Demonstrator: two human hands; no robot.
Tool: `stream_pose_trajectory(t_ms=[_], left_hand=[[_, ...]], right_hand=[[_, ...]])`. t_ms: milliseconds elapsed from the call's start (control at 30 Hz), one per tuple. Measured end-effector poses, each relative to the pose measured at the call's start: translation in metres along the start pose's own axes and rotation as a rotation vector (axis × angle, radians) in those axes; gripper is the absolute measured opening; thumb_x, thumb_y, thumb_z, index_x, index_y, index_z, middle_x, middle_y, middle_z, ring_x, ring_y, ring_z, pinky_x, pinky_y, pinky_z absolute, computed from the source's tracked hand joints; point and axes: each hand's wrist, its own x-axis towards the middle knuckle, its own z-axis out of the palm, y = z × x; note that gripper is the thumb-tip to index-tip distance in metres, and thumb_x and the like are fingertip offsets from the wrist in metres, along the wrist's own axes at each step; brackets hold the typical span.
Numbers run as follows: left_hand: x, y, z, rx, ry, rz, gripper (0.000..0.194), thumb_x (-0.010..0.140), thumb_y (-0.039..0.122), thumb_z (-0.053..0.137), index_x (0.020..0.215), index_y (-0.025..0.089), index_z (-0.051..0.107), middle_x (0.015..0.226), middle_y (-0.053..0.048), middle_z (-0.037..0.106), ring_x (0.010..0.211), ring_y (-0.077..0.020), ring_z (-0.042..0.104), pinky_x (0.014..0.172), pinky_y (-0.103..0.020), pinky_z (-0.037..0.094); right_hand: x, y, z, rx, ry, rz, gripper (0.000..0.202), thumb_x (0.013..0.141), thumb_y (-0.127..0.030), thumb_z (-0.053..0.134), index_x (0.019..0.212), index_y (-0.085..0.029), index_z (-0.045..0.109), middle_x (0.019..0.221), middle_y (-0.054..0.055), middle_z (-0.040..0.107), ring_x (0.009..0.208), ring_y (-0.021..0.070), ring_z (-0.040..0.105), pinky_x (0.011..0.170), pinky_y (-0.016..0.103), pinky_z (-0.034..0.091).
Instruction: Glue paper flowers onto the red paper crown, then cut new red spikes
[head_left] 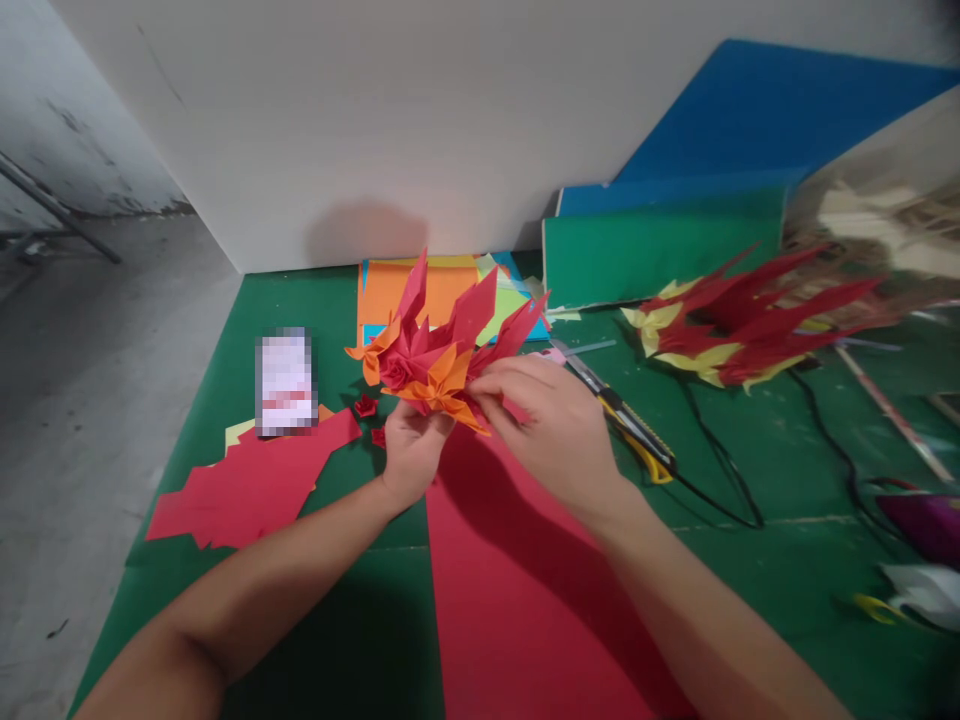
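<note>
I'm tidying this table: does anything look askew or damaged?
The red paper pieces at left look untidy: a skewed, jagged-edged heap. The pale object at their far edge is pixelated, so I can't judge it. The held paper flowers look undamaged.

The folded flower piece (442, 380) is matt paper — crisp, smooth, sharply creased — and the red sheet (495, 560) looks like matt paper too. The utility knife (616, 415) shows metal and plastic. The green tabletop (750, 600) looks smooth with little shine, the white panel (375, 120) smooth and matt, the floor (97, 400) dull, concrete-like.
</note>
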Motion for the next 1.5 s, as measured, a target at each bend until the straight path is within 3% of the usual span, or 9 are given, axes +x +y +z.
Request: stream_pose_trajectory(t_ms=[300, 500, 633, 800, 1000, 1133, 1300, 1400, 1500], left_hand=[[0.008, -0.005, 0.001, -0.058, -0.009, -0.056, 0.04, 0.061, 0.044, 0.083, 0.089, 0.022, 0.066, 0.084, 0.0, 0.072, 0.079, -0.0133, 0.069, 0.074, -0.024, 0.056], [0.011, -0.01, -0.006, -0.061, 0.077, -0.029, 0.039, 0.061, 0.051, 0.081, 0.079, 0.022, 0.062, 0.073, 0.005, 0.067, 0.075, -0.0134, 0.068, 0.073, -0.027, 0.056], [0.004, -0.009, -0.005, -0.059, 0.042, 0.01, 0.041, 0.057, 0.048, 0.084, 0.083, 0.024, 0.063, 0.076, 0.003, 0.069, 0.083, -0.0157, 0.07, 0.083, -0.03, 0.055], [0.0, 0.004, 0.007, 0.034, -0.255, -0.003, 0.058, 0.053, 0.03, 0.09, 0.104, 0.026, 0.063, 0.097, -0.004, 0.072, 0.099, -0.0235, 0.069, 0.093, -0.038, 0.055], [0.002, 0.0, 0.007, 0.03, -0.169, 0.017, 0.046, 0.064, 0.035, 0.083, 0.104, 0.022, 0.064, 0.094, -0.006, 0.073, 0.094, -0.0211, 0.071, 0.091, -0.034, 0.055], [0.002, -0.007, -0.002, 0.058, -0.153, 0.04, 0.031, 0.079, 0.047, 0.069, 0.096, 0.021, 0.066, 0.093, -0.004, 0.073, 0.089, -0.0171, 0.07, 0.084, -0.028, 0.056], [0.001, -0.008, -0.006, 0.064, -0.184, 0.041, 0.039, 0.081, 0.05, 0.065, 0.108, 0.022, 0.065, 0.107, -0.007, 0.071, 0.105, -0.0202, 0.066, 0.092, -0.032, 0.053], [0.005, -0.009, -0.005, 0.07, -0.158, 0.079, 0.038, 0.076, 0.045, 0.072, 0.109, 0.026, 0.064, 0.108, -0.005, 0.07, 0.103, -0.0185, 0.066, 0.092, -0.032, 0.053], [0.011, -0.012, -0.005, 0.035, -0.082, 0.057, 0.039, 0.077, 0.047, 0.071, 0.112, 0.03, 0.062, 0.109, -0.003, 0.069, 0.102, -0.0184, 0.066, 0.088, -0.032, 0.055]], right_hand=[[0.003, 0.001, -0.008, -0.013, -0.053, -0.007, 0.02, 0.089, -0.015, 0.052, 0.097, -0.022, 0.068, 0.099, 0.006, 0.072, 0.091, 0.02, 0.066, 0.08, 0.036, 0.052], [0.007, 0.004, -0.026, -0.066, 0.123, -0.008, 0.024, 0.088, -0.015, 0.052, 0.101, -0.028, 0.068, 0.097, 0.005, 0.071, 0.093, 0.0221, 0.065, 0.082, 0.039, 0.051], [0.007, 0.018, -0.022, -0.059, 0.025, 0.027, 0.035, 0.086, -0.007, 0.044, 0.109, -0.025, 0.063, 0.103, 0.007, 0.069, 0.097, 0.0228, 0.063, 0.084, 0.039, 0.05], [0.001, 0.041, -0.005, 0.025, -0.102, 0.063, 0.047, 0.076, -0.001, 0.042, 0.116, -0.022, 0.052, 0.115, 0.01, 0.063, 0.107, 0.0249, 0.057, 0.088, 0.043, 0.048], [0.0, 0.044, 0.0, 0.276, -0.176, 0.203, 0.019, 0.083, -0.012, 0.048, 0.101, -0.021, 0.047, 0.105, 0.008, 0.061, 0.094, 0.019, 0.06, 0.073, 0.032, 0.05], [0.003, 0.035, -0.006, 0.295, -0.113, 0.164, 0.018, 0.088, -0.014, 0.046, 0.104, -0.022, 0.05, 0.104, 0.006, 0.061, 0.097, 0.0178, 0.06, 0.076, 0.031, 0.05], [0.003, 0.023, -0.007, 0.259, -0.127, 0.075, 0.027, 0.088, -0.012, 0.043, 0.112, -0.024, 0.05, 0.117, 0.008, 0.062, 0.11, 0.0206, 0.058, 0.092, 0.04, 0.047], [0.004, 0.028, -0.011, 0.266, -0.04, 0.145, 0.025, 0.087, -0.012, 0.043, 0.106, -0.025, 0.05, 0.121, 0.009, 0.061, 0.114, 0.0216, 0.057, 0.091, 0.04, 0.047], [0.005, 0.044, -0.024, 0.103, 0.111, 0.316, 0.016, 0.082, -0.014, 0.044, 0.093, -0.023, 0.051, 0.098, 0.006, 0.064, 0.091, 0.0202, 0.062, 0.079, 0.036, 0.049]])
